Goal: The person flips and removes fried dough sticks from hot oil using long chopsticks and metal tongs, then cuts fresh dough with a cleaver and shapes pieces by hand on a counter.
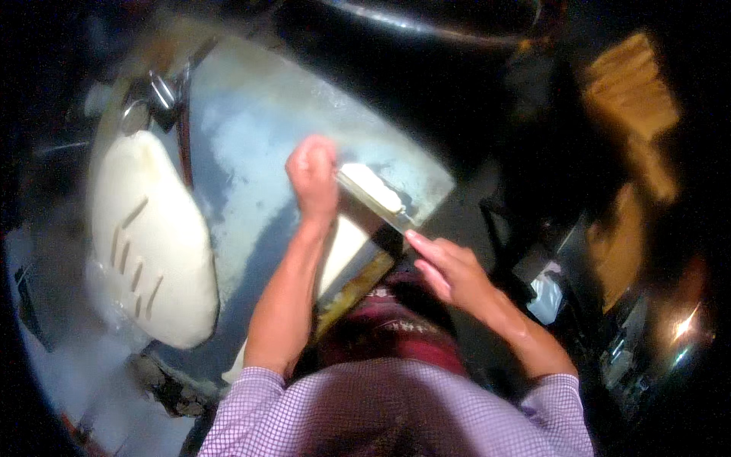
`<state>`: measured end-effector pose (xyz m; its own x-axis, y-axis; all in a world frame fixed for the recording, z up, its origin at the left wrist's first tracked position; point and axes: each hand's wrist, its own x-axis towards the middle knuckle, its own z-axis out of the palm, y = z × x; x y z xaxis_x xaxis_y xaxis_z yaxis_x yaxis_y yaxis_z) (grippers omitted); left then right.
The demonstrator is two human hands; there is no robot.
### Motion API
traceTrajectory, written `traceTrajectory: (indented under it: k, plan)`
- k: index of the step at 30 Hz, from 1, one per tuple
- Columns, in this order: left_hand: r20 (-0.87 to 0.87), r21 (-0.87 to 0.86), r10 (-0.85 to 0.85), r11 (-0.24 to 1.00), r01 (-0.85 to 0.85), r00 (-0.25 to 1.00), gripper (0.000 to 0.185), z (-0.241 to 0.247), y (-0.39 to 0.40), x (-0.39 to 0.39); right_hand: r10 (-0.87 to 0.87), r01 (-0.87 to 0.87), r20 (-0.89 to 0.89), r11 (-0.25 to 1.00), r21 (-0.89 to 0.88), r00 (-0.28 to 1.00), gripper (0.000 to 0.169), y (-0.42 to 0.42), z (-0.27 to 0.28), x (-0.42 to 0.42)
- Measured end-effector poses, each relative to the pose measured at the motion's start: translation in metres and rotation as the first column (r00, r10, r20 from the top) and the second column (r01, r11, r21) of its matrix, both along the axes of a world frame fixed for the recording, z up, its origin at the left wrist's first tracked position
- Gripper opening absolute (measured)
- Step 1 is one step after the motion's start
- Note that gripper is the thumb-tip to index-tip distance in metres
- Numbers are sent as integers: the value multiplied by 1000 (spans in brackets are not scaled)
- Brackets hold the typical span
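My right hand (451,268) is closed on the near end of a long, flat blade-like tool (374,203), its fingers stretched along it. My left hand (314,177) is curled at the tool's far end; its grip is too blurred to make out. Just beyond the tool lies a short white strip of dough (371,185). On the near side a longer dough strip (342,251) runs back beside my left forearm. A large, smooth slab of dough (154,245) with several grooves pressed into it rests at the left.
The pale work surface (257,131) has a worn near edge close to my body. A dark stick (184,131) and a shiny metal container (163,91) are at its far left. A rounded metal rim (411,23) shows at the top, brown cardboard-like material (634,85) at right.
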<state>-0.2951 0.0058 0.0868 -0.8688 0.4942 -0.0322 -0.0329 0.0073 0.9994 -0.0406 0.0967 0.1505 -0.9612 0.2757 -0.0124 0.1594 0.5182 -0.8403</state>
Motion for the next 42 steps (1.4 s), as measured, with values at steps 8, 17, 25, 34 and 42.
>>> traceTrajectory:
  k: [8,17,25,34,42]
  plan:
    - [-62,-46,-23,999,20,998,20,-7,0,15,-32,31,-65,999,-19,997,62,-4,10,10]
    - [-48,-65,-87,994,84,995,20,-16,-4,32,-42,42,11,999,4,999,59,-9,9,38]
    - [-129,-132,-62,990,44,990,21,1,-4,84,-44,40,149,999,29,988,61,-16,24,77]
    - [-22,35,-131,991,132,991,18,57,-24,51,-34,33,-25,999,-21,999,61,-31,65,48]
    - [56,-112,-42,993,48,998,18,12,-34,31,-51,50,-33,998,-27,998,60,-41,11,25]
